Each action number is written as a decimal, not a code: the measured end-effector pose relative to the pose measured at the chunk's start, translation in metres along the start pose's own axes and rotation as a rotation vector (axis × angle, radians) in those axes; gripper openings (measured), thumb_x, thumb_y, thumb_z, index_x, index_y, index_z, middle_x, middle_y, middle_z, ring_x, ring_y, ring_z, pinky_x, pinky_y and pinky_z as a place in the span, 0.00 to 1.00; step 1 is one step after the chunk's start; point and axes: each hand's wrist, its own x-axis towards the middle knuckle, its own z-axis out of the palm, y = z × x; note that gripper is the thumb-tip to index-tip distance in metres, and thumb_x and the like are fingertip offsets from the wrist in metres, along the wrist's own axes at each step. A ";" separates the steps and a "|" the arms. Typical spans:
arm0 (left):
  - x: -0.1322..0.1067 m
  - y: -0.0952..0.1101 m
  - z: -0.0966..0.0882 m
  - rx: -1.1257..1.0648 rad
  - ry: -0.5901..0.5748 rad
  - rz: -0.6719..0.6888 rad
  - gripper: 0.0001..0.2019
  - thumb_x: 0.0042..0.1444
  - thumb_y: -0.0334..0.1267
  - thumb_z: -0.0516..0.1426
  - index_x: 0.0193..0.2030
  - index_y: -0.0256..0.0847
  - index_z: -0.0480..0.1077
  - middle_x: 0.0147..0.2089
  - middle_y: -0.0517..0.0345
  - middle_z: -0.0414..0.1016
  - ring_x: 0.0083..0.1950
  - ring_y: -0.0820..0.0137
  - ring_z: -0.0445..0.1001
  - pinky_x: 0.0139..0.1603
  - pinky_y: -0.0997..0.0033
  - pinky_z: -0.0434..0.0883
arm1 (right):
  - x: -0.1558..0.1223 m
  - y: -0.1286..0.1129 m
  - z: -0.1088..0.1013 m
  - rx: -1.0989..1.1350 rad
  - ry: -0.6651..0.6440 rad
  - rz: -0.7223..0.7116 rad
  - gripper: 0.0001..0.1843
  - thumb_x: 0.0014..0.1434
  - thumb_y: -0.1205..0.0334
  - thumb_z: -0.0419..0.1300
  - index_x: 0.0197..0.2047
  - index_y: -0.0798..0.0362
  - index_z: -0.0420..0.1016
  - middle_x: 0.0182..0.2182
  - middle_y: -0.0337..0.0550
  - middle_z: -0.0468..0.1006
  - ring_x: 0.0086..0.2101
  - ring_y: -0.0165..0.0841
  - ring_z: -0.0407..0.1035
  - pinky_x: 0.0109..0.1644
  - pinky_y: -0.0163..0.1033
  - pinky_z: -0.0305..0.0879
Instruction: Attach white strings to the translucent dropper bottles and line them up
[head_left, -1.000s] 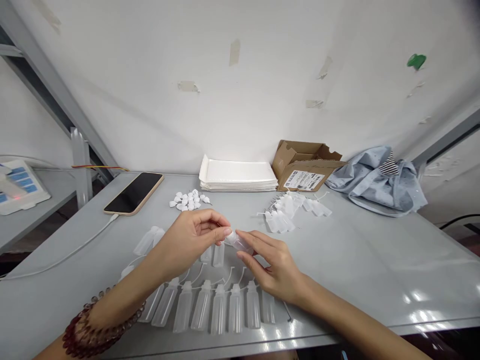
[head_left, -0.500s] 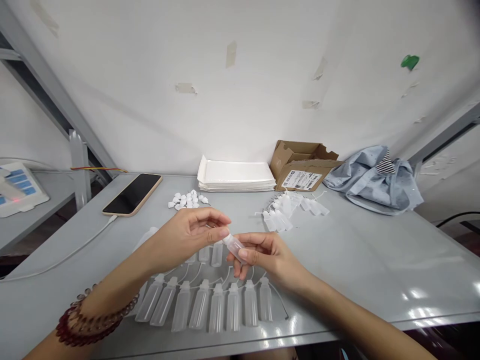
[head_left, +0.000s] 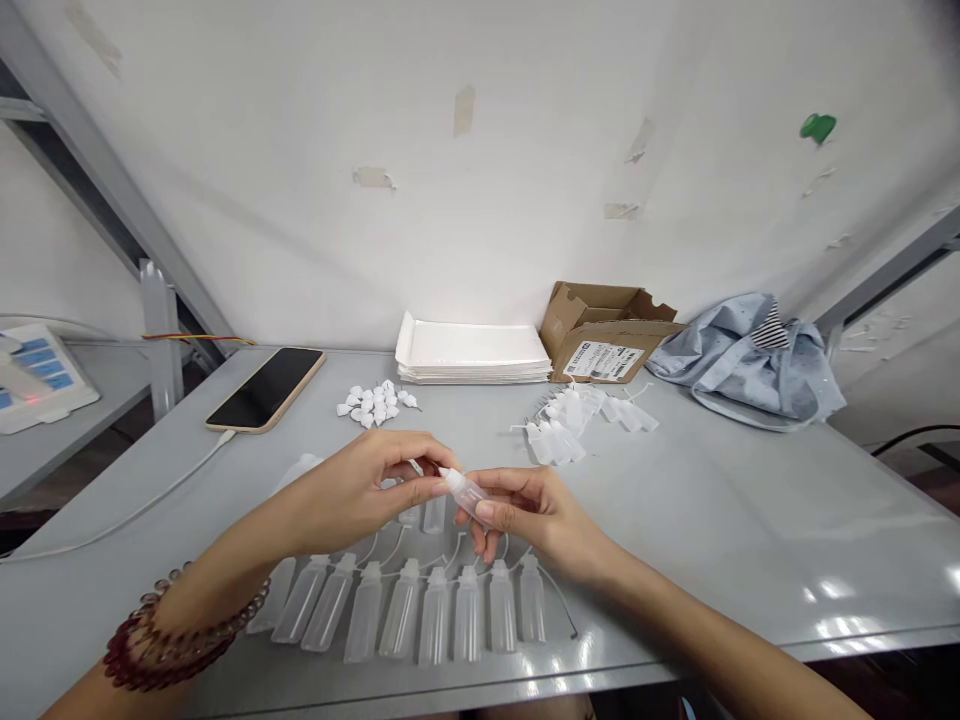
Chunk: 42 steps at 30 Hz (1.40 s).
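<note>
My right hand (head_left: 525,510) pinches a small translucent squeeze bottle (head_left: 469,497) between thumb and fingers, tilted with its neck toward the upper left. At that neck sits a white cap (head_left: 452,478), which the thumb and forefinger of my left hand (head_left: 401,485) grip from the side. Just in front of the hands stretches a row of similar bottles (head_left: 403,610), lying side by side with thin white straps at their necks. More bottles (head_left: 434,515) lie behind that row, partly hidden by my hands. Past my left hand is a pile of white needle-tip caps (head_left: 375,403).
Capped bottles (head_left: 559,435) are heaped beyond my right hand. Along the wall are stacked white envelopes (head_left: 472,352), an open cardboard box (head_left: 600,345) and a crumpled blue cloth (head_left: 757,370). A phone (head_left: 266,390) on a cable lies left on the grey table (head_left: 712,520).
My left hand has dropped slightly and its fingers have shifted on the cap, leaving more of the white tip visible. The right hand still holds the bottle in nearly the same place.
</note>
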 end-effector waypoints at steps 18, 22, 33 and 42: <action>0.002 -0.004 0.008 0.043 0.139 -0.043 0.11 0.55 0.46 0.55 0.39 0.44 0.73 0.33 0.59 0.75 0.32 0.69 0.70 0.27 0.75 0.63 | 0.000 0.008 0.003 -0.425 0.214 -0.228 0.12 0.61 0.61 0.55 0.46 0.55 0.72 0.27 0.40 0.75 0.26 0.29 0.70 0.31 0.35 0.69; 0.005 -0.004 0.013 0.030 0.110 -0.116 0.18 0.58 0.49 0.51 0.21 0.41 0.63 0.18 0.64 0.64 0.20 0.73 0.63 0.22 0.75 0.58 | 0.000 0.019 0.000 -0.898 0.304 -0.636 0.14 0.62 0.66 0.53 0.51 0.53 0.66 0.38 0.48 0.76 0.35 0.33 0.72 0.36 0.38 0.71; 0.006 -0.009 0.022 0.181 0.123 0.038 0.15 0.60 0.48 0.49 0.30 0.41 0.67 0.23 0.61 0.70 0.25 0.71 0.65 0.27 0.74 0.60 | 0.002 0.014 -0.003 -0.458 0.258 -0.299 0.11 0.61 0.61 0.54 0.44 0.56 0.73 0.27 0.43 0.76 0.26 0.30 0.71 0.33 0.38 0.70; 0.007 -0.013 0.022 0.051 0.140 -0.051 0.15 0.59 0.47 0.51 0.27 0.41 0.67 0.25 0.62 0.70 0.26 0.72 0.68 0.26 0.75 0.62 | 0.002 0.007 -0.005 -0.376 0.257 -0.232 0.11 0.58 0.60 0.58 0.43 0.56 0.73 0.29 0.43 0.77 0.28 0.30 0.71 0.33 0.37 0.70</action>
